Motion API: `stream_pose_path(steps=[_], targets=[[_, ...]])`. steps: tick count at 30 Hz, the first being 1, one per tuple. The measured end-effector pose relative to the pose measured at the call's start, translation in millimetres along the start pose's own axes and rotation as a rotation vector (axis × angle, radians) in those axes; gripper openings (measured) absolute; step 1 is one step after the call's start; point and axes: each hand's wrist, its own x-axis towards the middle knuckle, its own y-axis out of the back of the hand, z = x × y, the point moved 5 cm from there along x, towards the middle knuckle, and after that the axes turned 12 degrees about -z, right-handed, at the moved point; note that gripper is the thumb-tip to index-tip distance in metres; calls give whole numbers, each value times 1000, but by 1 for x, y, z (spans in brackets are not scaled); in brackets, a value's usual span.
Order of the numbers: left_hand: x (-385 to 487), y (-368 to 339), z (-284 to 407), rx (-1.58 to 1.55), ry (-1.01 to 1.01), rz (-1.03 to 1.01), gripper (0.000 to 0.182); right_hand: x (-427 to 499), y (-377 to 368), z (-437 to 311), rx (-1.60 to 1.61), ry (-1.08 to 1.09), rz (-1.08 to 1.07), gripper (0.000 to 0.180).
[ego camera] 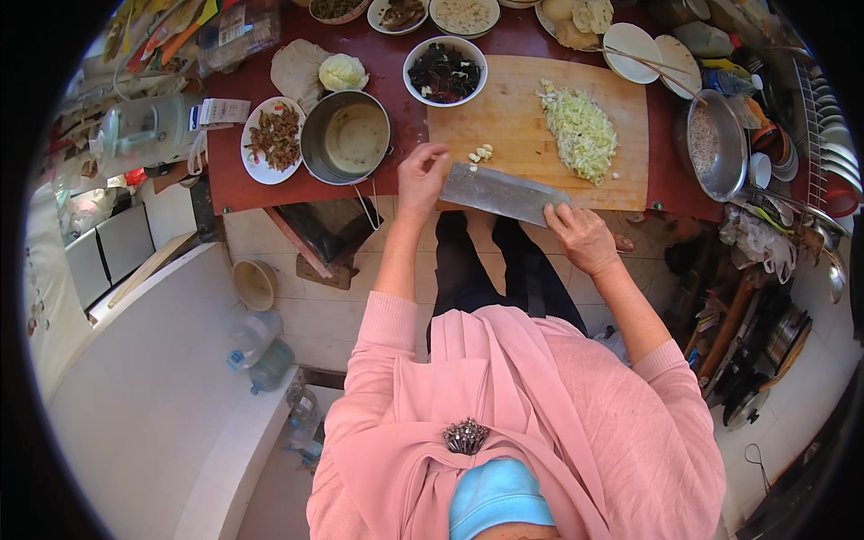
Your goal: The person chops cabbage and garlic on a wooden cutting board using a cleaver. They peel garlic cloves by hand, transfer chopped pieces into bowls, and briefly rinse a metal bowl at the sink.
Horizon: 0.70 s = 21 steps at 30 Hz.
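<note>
My right hand [579,236] grips the handle end of a cleaver [503,192], whose broad blade lies flat along the near edge of the wooden cutting board [499,88]. My left hand [423,177] is raised at the blade's far end with fingers bent; whether it holds anything is hidden. Peeled garlic cloves [481,153] lie on the board just beyond the blade, with a small piece on the blade itself. A heap of shredded cabbage [580,131] covers the board's right part. A bowl of dark soaked fungus [445,71] stands at the board's far left corner.
Left on the red table [233,192] are a metal pot [345,137], a plate of chopped brown food [273,140] and a cabbage piece [343,72]. At right stand a metal bowl [717,145] and a white plate with chopsticks [632,52]. More filled bowls line the far side.
</note>
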Motion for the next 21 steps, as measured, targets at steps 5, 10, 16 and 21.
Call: stream_pose_path(steps=[5,10,16,21], targets=[[19,-33,15,208,-73,-519,14,3,5,6,-110,49,38,35],[32,-37,11,214,-12,-503,10,-1,10,13,-120,80,78,33],[36,-23,2,204,-6,-241,10,-15,9,11,63,-38,86,31],[24,-22,11,242,-108,28,10,-16,-1,9,539,-291,236,25]])
